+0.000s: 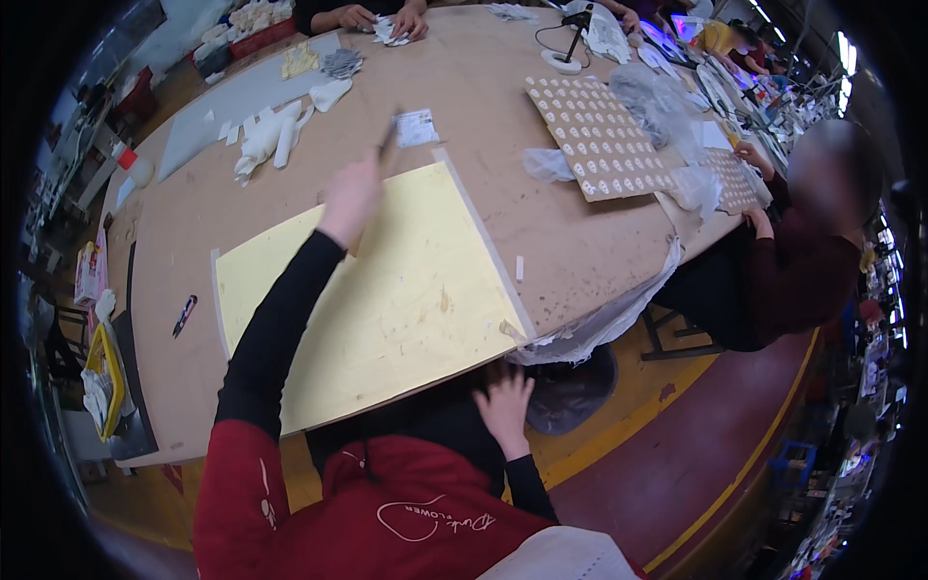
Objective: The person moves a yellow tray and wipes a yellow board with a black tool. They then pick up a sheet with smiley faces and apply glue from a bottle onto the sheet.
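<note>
My left hand point(353, 201) is raised over the far part of a yellow sheet point(387, 309) with pale strips along its edges. Its fingers are closed round a brush-like tool point(389, 141) with a dark flat end, blurred by motion. A short light-coloured piece of the tool sticks out below the hand. My right hand point(505, 404) is low at the near table edge, by my lap, its fingers spread and holding nothing. The sheet lies flat on the brown-covered table point(580, 280) and bears small brownish spots.
A patterned board point(599, 140) and clear plastic bags point(657, 106) lie at the right, beside a seated co-worker point(812, 232). White gloves point(269, 140), a small white packet point(416, 128) and a pen-like cutter point(186, 315) lie on the table. Another person's hands point(382, 21) work at the far edge.
</note>
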`<state>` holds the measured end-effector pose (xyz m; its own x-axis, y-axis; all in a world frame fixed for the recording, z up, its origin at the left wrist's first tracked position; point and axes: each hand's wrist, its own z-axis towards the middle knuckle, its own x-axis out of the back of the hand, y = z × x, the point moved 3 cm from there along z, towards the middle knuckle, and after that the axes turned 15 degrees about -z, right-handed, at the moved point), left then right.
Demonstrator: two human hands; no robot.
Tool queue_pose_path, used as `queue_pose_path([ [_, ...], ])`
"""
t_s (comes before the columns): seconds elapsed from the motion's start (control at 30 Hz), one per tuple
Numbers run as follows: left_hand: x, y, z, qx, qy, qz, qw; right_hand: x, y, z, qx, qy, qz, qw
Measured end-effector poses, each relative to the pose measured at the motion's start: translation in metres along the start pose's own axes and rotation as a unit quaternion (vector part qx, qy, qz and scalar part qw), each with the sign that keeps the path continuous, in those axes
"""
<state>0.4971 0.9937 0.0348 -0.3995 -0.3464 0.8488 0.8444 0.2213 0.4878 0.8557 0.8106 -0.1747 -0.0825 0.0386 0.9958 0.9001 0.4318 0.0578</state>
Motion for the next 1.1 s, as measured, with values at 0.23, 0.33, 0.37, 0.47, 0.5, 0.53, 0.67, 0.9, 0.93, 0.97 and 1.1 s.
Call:
queue_pose_path([
  [0.23, -0.081, 0.177, -0.145, -0.275, -0.188, -0.127, 0.934, 0.007, 0.103, -0.044, -0.274, 0.104, 0.238, 0.926],
  [0.33, -0.063, 0.215, -0.188, -0.332, -0.313, -0.181, 0.871, 0.014, 0.148, -0.072, -0.35, 0.14, 0.245, 0.893],
  [0.37, -0.051, 0.217, -0.179, -0.301, -0.295, -0.168, 0.891, 0.026, 0.155, -0.077, -0.374, 0.162, 0.233, 0.883],
  [0.47, -0.035, 0.189, -0.107, -0.25, -0.187, -0.148, 0.939, 0.052, 0.174, -0.087, -0.409, 0.199, 0.213, 0.865],
  [0.5, -0.042, 0.168, -0.075, -0.229, -0.155, -0.113, 0.954, 0.056, 0.178, -0.087, -0.404, 0.206, 0.206, 0.867],
  [0.53, -0.061, 0.15, -0.056, -0.208, -0.123, -0.077, 0.967, 0.056, 0.176, -0.091, -0.409, 0.203, 0.211, 0.864],
  [0.67, -0.086, 0.194, -0.123, -0.35, -0.23, -0.127, 0.899, 0.066, 0.182, -0.071, -0.411, 0.245, 0.241, 0.844],
  [0.9, -0.035, 0.152, -0.057, -0.256, -0.127, -0.101, 0.953, 0.107, 0.191, -0.037, -0.386, 0.318, 0.302, 0.812],
  [0.93, -0.034, 0.128, -0.048, -0.242, -0.13, -0.099, 0.956, 0.12, 0.196, -0.02, -0.351, 0.333, 0.279, 0.83],
  [0.97, -0.027, 0.113, -0.045, -0.187, -0.144, -0.047, 0.971, 0.13, 0.201, 0.007, -0.308, 0.343, 0.262, 0.848],
  [1.1, -0.019, 0.077, -0.039, -0.131, -0.14, -0.039, 0.981, 0.165, 0.196, 0.126, -0.204, 0.207, 0.637, 0.714],
])
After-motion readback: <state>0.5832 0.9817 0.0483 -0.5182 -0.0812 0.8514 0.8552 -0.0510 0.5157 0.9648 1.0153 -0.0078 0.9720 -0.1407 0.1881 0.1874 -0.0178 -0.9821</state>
